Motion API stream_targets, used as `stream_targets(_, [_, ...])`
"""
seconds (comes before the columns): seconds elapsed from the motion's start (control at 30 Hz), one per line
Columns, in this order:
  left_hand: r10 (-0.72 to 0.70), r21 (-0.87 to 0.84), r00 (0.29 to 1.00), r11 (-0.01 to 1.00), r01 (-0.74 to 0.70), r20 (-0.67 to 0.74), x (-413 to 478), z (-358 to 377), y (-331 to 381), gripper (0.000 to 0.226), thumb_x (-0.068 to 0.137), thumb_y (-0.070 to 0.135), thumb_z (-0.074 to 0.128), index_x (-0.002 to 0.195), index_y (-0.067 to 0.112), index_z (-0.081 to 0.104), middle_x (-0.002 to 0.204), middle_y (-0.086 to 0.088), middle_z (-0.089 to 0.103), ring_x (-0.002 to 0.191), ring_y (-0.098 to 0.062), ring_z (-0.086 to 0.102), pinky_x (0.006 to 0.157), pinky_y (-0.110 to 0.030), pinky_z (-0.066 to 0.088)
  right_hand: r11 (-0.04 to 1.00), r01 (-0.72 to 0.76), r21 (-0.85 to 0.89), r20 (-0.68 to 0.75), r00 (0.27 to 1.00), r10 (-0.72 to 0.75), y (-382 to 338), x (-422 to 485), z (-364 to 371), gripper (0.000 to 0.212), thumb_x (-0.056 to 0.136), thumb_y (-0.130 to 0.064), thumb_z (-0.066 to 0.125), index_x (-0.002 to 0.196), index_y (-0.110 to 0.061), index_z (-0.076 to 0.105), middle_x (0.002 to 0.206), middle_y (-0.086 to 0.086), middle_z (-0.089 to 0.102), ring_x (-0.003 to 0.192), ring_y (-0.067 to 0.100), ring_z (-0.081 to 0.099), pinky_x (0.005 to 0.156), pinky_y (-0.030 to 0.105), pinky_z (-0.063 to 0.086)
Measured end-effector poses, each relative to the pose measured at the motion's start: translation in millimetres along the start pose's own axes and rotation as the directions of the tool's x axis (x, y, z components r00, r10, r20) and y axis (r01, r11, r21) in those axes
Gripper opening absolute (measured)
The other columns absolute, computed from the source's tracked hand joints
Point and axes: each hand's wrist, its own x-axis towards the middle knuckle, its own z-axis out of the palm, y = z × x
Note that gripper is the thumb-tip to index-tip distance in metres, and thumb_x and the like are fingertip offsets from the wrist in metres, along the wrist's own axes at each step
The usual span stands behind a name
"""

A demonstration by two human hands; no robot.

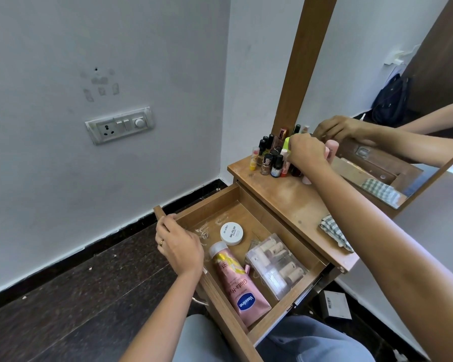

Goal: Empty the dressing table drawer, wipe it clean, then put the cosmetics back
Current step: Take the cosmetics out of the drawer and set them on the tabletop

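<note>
Item list, near → far.

1. Knees (298,343), light jeans, bottom centre of frame, under the drawer's front.
2. Drawer (207,205), wood, pulled fully out, centre of frame. Whitish smears on its bare floor at the far end. Contents:
 - lotion tube (239,286), pink w/ blue label, lying flat, white cap pointing away, near the left wall;
 - round jar (231,233), white lid, just beyond the tube's cap;
 - clear case (276,265), plastic, small beige tubes inside, along the right wall, beside the tube.
3. Left hand (178,244), centre-left of frame: fingers curled over the drawer's left wall, gripping it. Ring (162,242) on one finger.
4. Box (335,304), small, grey, on the dark floor (76,296), lower right.
5. Cloth (334,232), checked green/white, crumpled at the bench's right edge, partly under the right forearm.
6. Bench (285,199), wood top above the drawer, right of centre.
7. Nail-polish bottles (271,158), approx. a dozen, upright, packed close at the bench's far left corner.
8. Right hand (307,152), over the far bottles: fingers curled round a pink bottle (332,150), holding it.
9. Mirror (392,113), wood frame, upper right; shows the hand & cloth reflected.
10. Switch plate (119,124), white, on the wall, left of centre.
</note>
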Motion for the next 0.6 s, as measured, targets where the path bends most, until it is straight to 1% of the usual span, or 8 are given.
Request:
stream_targets(0.1, [-0.008,0.001,1.000,1.000,0.008,0.007,0,0,1,0.037,0.084,-0.009,0.055,0.118,0.005,0.050,0.127,-0.018,0.047,0.121,-0.042,0.045,0.095,-0.053,0.039,0.999,-0.001,0.036,-0.107,0.994,0.005,0,-13,-14,0.020,0.086,-0.007,0.062,0.106,-0.008,0.064,0.102,0.014,0.064,0.094,0.035,0.064,0.070,0.037,0.048])
stream_targets(0.17, [-0.007,0.007,1.000,1.000,0.006,0.015,0,0,0,0.038,0.084,-0.008,0.056,0.118,0.006,0.050,0.128,-0.018,0.047,0.120,-0.041,0.045,0.095,-0.053,0.039,0.984,0.067,0.163,-0.160,0.986,-0.041,-10,-35,-20,0.021,0.086,-0.011,0.060,0.107,-0.011,0.064,0.105,0.011,0.064,0.095,0.033,0.063,0.075,0.039,0.050])
stream_targets(0.23, [-0.007,0.013,1.000,1.000,0.007,0.022,0,-1,0,0.039,0.083,-0.007,0.057,0.119,0.006,0.049,0.128,-0.018,0.046,0.120,-0.041,0.045,0.095,-0.053,0.040,0.917,0.217,0.334,-0.075,0.976,-0.204,-27,-69,-14,0.019,0.086,-0.017,0.060,0.104,-0.019,0.065,0.103,0.001,0.066,0.092,0.023,0.064,0.077,0.036,0.053])
stream_targets(0.3, [-0.002,0.018,1.000,1.000,0.002,0.024,0,-1,0,0.039,0.083,-0.007,0.057,0.119,0.007,0.049,0.129,-0.018,0.046,0.119,-0.041,0.045,0.094,-0.053,0.041,0.839,0.358,0.410,0.116,0.892,-0.437,-48,-108,4,0.020,0.085,-0.016,0.058,0.102,-0.021,0.067,0.104,-0.002,0.066,0.093,0.017,0.064,0.077,0.031,0.054])
stream_targets(0.37, [-0.003,0.013,1.000,1.000,0.002,0.019,-1,-1,0,0.037,0.084,-0.007,0.055,0.118,0.006,0.049,0.128,-0.018,0.046,0.118,-0.042,0.046,0.093,-0.055,0.041,0.815,0.452,0.362,0.287,0.778,-0.559,-64,-143,29,0.024,0.086,-0.012,0.057,0.107,-0.016,0.067,0.108,0.001,0.064,0.097,0.018,0.064,0.080,0.032,0.056])
stream_targets(0.43, [-0.007,0.008,1.000,1.000,0.007,0.011,-1,-2,1,0.035,0.085,-0.007,0.052,0.118,0.005,0.050,0.127,-0.019,0.047,0.119,-0.043,0.046,0.093,-0.055,0.041,0.774,0.554,0.306,0.356,0.688,-0.632,-71,-168,48,0.020,0.090,-0.014,0.056,0.107,-0.009,0.066,0.108,0.008,0.061,0.102,0.023,0.061,0.079,0.034,0.056])
stream_targets(0.5, [-0.007,0.009,1.000,1.000,0.007,0.007,-1,-2,2,0.035,0.085,-0.007,0.052,0.118,0.005,0.050,0.126,-0.019,0.047,0.120,-0.043,0.045,0.093,-0.055,0.040,0.730,0.633,0.260,0.378,0.629,-0.680,-72,-180,60,0.022,0.090,-0.013,0.058,0.110,-0.006,0.063,0.112,0.012,0.057,0.108,0.025,0.052,0.080,0.032,0.051])
stream_targets(0.6, [-0.002,0.020,1.000,1.000,0.002,0.010,-1,-2,1,0.034,0.085,-0.007,0.052,0.117,0.005,0.050,0.126,-0.020,0.047,0.119,-0.044,0.045,0.093,-0.056,0.040,0.673,0.730,0.115,0.378,0.595,-0.709,-71,-189,77,0.044,0.086,-0.010,0.060,0.128,-0.006,0.050,0.126,0.013,0.050,0.116,0.027,0.042,0.091,0.036,0.040])
